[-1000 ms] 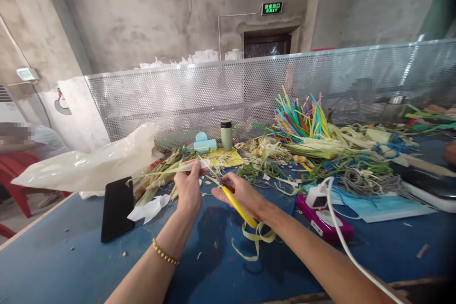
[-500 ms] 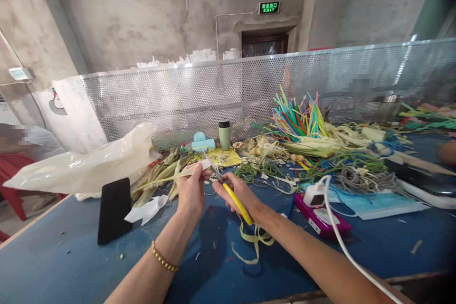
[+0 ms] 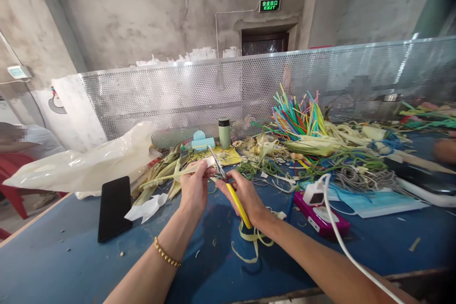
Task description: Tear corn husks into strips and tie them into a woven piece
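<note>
My left hand pinches a long pale green leaf strip that trails away to the left over the blue table. My right hand is closed round yellow-handled scissors. Their metal blades point up and back, with the tips at the strip's end just above my left fingers. Curled pale offcuts lie on the table under my right wrist. A gold bead bracelet sits on my left wrist.
A black phone lies at left beside a cream plastic bag. Husks, coloured straws and cords pile up at right. A magenta power bank with a white cable lies near my right arm. A perforated metal screen backs the table.
Both hands have come slightly closer together, and the scissor blades have tilted more upright against the end of the strip. The view has shifted a little.
</note>
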{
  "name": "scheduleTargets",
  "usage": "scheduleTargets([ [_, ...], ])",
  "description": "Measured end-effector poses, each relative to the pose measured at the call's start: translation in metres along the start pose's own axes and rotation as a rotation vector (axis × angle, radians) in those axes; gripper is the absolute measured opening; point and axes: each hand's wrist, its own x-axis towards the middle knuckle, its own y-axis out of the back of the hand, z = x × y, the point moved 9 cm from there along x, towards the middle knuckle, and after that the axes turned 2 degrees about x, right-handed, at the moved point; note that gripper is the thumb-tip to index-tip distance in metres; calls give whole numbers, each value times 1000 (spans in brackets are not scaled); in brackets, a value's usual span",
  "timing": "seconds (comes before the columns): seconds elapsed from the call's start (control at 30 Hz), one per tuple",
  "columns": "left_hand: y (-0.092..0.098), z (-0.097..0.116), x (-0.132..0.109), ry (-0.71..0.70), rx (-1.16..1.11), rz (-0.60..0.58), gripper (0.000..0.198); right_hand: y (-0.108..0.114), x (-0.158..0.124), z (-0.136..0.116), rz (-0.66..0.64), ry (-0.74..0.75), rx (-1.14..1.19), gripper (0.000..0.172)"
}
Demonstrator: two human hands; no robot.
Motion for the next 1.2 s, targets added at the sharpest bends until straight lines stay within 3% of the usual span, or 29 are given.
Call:
scheduleTargets([
  [0.1, -6, -1, 0, 12, 57, -76, 28, 9, 1, 2, 63, -20, 105, 34],
  [0.23, -17, -12, -6, 83, 335, -282, 25, 24, 11, 9, 116, -17, 337, 40],
  [0.37, -22, -26, -12, 150, 473, -417, 30, 21, 17, 13, 17, -17, 476, 46],
  [0.43, -22, -29, -13, 176, 468, -429, 31, 16, 15, 11, -31, -22, 471, 42],
  [0.6, -4, -8, 1, 64, 408, -213, 34, 20, 10, 4, 56, 2, 456, 38],
  [0.73, 6, 12, 10, -31, 346, -117, 29, 25, 8, 0, 114, 24, 497, 40],
  [0.93, 16, 30, 16, -65, 203, 2, 22, 18, 3, -9, 47, 4, 477, 35],
  [1.2, 36, 49, 28, -132, 45, 149, 13, 20, -1, -19, 62, 100, 469, 34],
])
